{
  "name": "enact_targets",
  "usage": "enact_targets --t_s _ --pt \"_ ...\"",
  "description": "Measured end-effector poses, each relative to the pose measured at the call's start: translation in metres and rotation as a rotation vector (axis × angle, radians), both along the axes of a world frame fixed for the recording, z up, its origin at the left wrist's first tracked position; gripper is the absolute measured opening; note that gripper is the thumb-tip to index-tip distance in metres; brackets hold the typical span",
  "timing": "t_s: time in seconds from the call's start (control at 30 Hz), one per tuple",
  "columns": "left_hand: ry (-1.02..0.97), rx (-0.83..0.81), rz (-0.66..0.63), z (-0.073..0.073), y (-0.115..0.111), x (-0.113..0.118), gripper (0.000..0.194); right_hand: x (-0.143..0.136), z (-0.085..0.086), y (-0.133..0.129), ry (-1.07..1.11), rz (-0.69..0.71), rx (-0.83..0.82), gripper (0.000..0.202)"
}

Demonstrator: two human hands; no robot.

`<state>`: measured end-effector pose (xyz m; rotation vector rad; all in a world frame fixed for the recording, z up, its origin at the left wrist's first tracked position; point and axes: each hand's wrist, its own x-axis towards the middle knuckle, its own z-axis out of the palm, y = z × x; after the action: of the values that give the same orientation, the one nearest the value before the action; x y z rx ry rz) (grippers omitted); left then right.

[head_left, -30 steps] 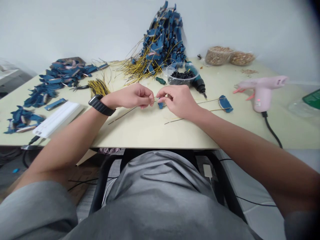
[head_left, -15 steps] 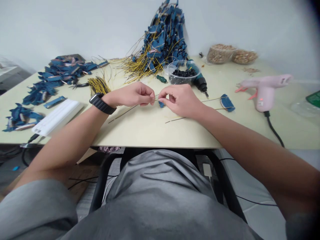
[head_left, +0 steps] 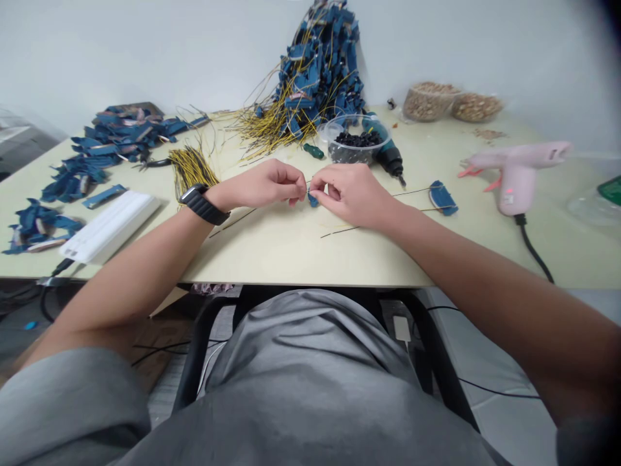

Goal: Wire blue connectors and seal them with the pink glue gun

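Observation:
Over the middle of the table, my left hand [head_left: 276,183] pinches a thin wire [head_left: 235,223], whose dark end trails down to the left. My right hand [head_left: 347,192] is closed close beside it, thumb against forefinger, on a small blue piece [head_left: 313,199] that is mostly hidden by the fingers. The two hands' fingertips almost meet. Another wire [head_left: 339,231] with a dark end lies below my right palm. To the right of that hand rests a blue piece with two wires [head_left: 442,198] running toward the wrist.
A tall heap of blue pieces with yellow wires [head_left: 320,77] stands at the back. Nearer are a tub of black parts [head_left: 358,141], a power drill [head_left: 389,155] and a green screwdriver [head_left: 314,151]. A pink glue gun [head_left: 517,171] is at right, a white power strip [head_left: 110,226] at left.
My left hand's fingertips have shifted slightly right, closer to the right hand and the blue piece. My right hand stays nearly where it was.

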<state>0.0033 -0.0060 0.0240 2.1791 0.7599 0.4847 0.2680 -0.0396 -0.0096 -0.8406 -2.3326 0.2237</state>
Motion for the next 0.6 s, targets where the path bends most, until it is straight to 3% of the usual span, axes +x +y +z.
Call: enact_targets --t_s 0.6 --pt "0.008 0.043 -0.031 -0.011 0.006 0.002 0.019 0.005 -0.005 0.004 -0.027 0.032 0.034 0.011"
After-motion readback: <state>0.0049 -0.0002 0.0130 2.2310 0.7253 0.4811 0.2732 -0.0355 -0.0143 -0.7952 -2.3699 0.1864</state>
